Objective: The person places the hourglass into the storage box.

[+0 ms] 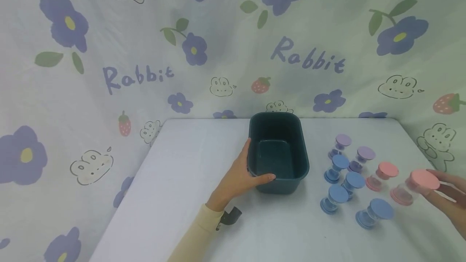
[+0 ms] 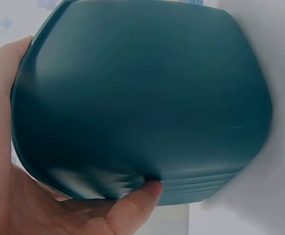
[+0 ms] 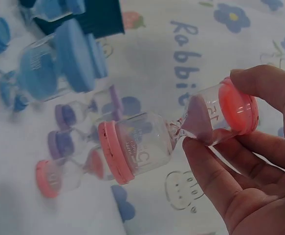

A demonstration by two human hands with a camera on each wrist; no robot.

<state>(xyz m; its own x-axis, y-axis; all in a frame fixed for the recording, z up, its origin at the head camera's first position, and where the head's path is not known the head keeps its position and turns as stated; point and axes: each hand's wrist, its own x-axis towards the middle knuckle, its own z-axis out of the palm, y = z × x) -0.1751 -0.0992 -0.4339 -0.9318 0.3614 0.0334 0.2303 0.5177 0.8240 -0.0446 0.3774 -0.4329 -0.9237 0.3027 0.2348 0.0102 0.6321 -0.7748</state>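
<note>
My left hand (image 1: 236,177) grips a dark green plastic bin (image 1: 278,186) at its near left corner, thumb over the front rim and fingers along the left side. In the left wrist view, a fingertip (image 2: 149,190) presses against the ridged part of the bin's wall. At the far right, my right hand (image 1: 449,199) holds a pink sand timer (image 3: 140,147) by its upper end. The right wrist view shows the thumb on the pink cap and a finger near the glass waist, with pinkish sand in the bulb closest to the hand.
Right of the bin stand several blue sand timers (image 1: 336,195), two purple ones (image 1: 361,159) and another pink one (image 1: 382,176). A small black object (image 1: 231,216) shows beside the left wrist on the white table (image 1: 196,144). Behind hangs a rabbit-and-flower printed cloth (image 1: 225,51).
</note>
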